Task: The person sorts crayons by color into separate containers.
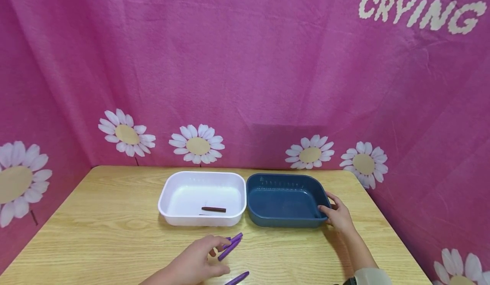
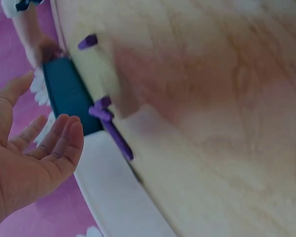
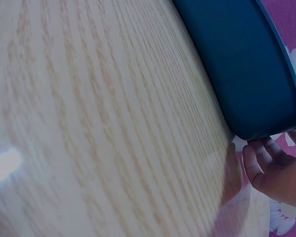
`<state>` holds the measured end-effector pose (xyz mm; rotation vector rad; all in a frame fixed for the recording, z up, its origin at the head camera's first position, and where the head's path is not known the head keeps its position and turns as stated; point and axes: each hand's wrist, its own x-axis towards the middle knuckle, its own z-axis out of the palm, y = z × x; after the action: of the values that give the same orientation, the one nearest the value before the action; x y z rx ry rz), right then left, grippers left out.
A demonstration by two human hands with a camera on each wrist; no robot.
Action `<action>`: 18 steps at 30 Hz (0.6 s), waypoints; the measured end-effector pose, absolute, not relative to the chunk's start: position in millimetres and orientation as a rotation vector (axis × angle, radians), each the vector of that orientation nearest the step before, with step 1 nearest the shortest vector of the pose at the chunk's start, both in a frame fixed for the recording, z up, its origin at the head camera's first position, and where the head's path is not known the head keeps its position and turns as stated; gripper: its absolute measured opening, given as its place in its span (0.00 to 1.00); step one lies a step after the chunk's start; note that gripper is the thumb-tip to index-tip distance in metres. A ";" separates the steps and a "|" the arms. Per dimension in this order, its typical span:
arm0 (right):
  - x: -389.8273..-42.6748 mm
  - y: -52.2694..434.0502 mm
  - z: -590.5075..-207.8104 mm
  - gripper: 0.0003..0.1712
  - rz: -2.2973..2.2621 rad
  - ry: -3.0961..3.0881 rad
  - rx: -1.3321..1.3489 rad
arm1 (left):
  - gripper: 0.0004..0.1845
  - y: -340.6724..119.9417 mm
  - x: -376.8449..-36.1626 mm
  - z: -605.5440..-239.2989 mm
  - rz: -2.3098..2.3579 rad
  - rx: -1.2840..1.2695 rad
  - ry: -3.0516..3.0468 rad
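Note:
My left hand (image 1: 197, 260) is over the table, fingers loosely bent, beside a small group of purple crayons (image 1: 229, 249) in front of the white tray (image 1: 200, 221). In the left wrist view its palm (image 2: 24, 173) shows nothing held. Another purple crayon (image 1: 238, 278) lies nearer the front edge of the picture. My right hand (image 1: 340, 217) grips the right end of the dark blue tray (image 1: 283, 222), thumb over the rim and fingers outside. The right wrist view shows the fingertips (image 3: 254, 165) against that tray's end wall. Inside the white tray lies a dark brown crayon (image 1: 213, 209).
Both trays stand side by side on a wooden table (image 1: 115, 217), their ends nearly touching. Behind and around the table hangs a pink cloth (image 1: 245, 85) printed with daisies and lettering.

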<state>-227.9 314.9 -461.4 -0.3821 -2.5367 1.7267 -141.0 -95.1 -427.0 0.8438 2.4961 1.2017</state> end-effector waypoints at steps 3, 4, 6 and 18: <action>-228.5 314.8 -461.3 0.37 1.733 -2.532 -0.383 | 0.25 -89.8 -138.7 -431.6 1.171 0.860 2.476; -228.6 314.8 -461.3 0.36 1.737 -2.529 -0.386 | 0.25 -88.0 -138.1 -433.2 1.156 0.874 2.476; -229.0 315.3 -461.5 0.37 1.732 -2.535 -0.384 | 0.24 -84.8 -137.3 -436.1 1.124 0.873 2.478; -228.1 315.0 -460.7 0.36 1.726 -2.539 -0.395 | 0.15 -63.5 -140.2 -450.5 0.856 0.759 2.428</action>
<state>-228.1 315.0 -460.7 -0.3955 -2.5394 1.7260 -140.2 -63.5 -450.5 0.7593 2.4276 0.8562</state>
